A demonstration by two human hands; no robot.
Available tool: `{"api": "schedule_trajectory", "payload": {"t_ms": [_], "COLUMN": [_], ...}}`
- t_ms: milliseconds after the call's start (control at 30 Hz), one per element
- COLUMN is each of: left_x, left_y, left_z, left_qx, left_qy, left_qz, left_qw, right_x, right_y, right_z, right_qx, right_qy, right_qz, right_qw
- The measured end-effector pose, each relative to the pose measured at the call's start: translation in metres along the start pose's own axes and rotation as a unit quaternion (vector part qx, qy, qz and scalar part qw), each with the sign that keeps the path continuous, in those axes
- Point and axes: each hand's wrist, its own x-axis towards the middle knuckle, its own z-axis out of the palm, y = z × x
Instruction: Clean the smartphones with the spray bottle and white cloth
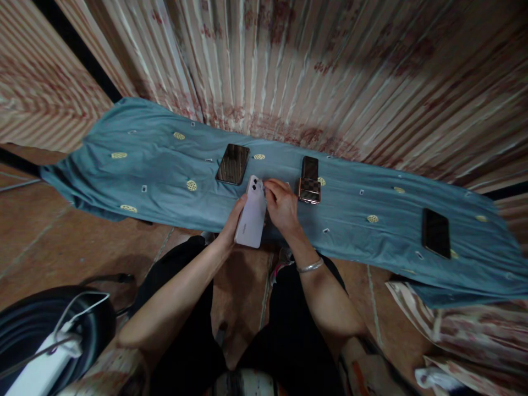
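Note:
My left hand point(231, 224) holds a pale pink phone point(251, 213) by its left edge, back side up, camera end pointing away from me. My right hand point(282, 205) rests against the phone's right edge, fingertips at its top corner near the camera. A silver bangle point(310, 267) circles my right wrist. The phone hovers over the near edge of a blue-grey cloth point(165, 176) with small yellow round patches.
On the cloth lie a dark phone point(233, 163) face up, a dark phone with a checkered lower part point(309, 179), and a black phone point(436, 232) at the right. Striped curtain fabric point(330, 66) hangs behind. A black round object with a white power strip point(45, 352) sits lower left.

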Motion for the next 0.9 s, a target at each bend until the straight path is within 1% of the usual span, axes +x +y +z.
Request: {"api": "schedule_trajectory", "payload": {"t_ms": [133,300,400,533,600,700,800,900], "left_x": [0.001,0.003,0.002,0.000,0.000,0.001,0.002,0.003], "left_y": [0.003,0.009,0.008,0.003,0.002,0.005,0.011,0.015], "left_z": [0.000,0.001,0.001,-0.001,-0.002,-0.003,-0.004,-0.004], "left_qx": [-0.031,-0.084,-0.070,-0.026,-0.020,-0.025,-0.046,-0.062], "left_qy": [0.005,0.037,0.024,-0.018,-0.029,-0.020,0.002,0.009], "left_qz": [0.029,0.043,0.046,0.024,0.025,0.029,0.032,0.031], "left_qw": [0.999,0.995,0.996,0.999,0.999,0.999,0.998,0.998], "right_x": [-0.004,-0.011,-0.009,-0.003,-0.002,-0.004,-0.009,-0.012], "right_y": [-0.005,-0.015,-0.011,-0.002,0.000,-0.003,-0.010,-0.015], "right_z": [0.003,0.008,0.006,0.001,0.000,0.002,0.005,0.006], "right_qx": [-0.008,0.005,0.009,0.008,0.010,0.007,0.001,0.001], "right_qy": [-0.004,-0.015,-0.015,-0.003,-0.001,-0.005,-0.019,-0.032], "right_qz": [-0.012,-0.039,-0.032,-0.005,-0.002,-0.005,-0.013,-0.023], "right_qw": [1.000,0.999,0.999,1.000,1.000,1.000,1.000,0.999]}}
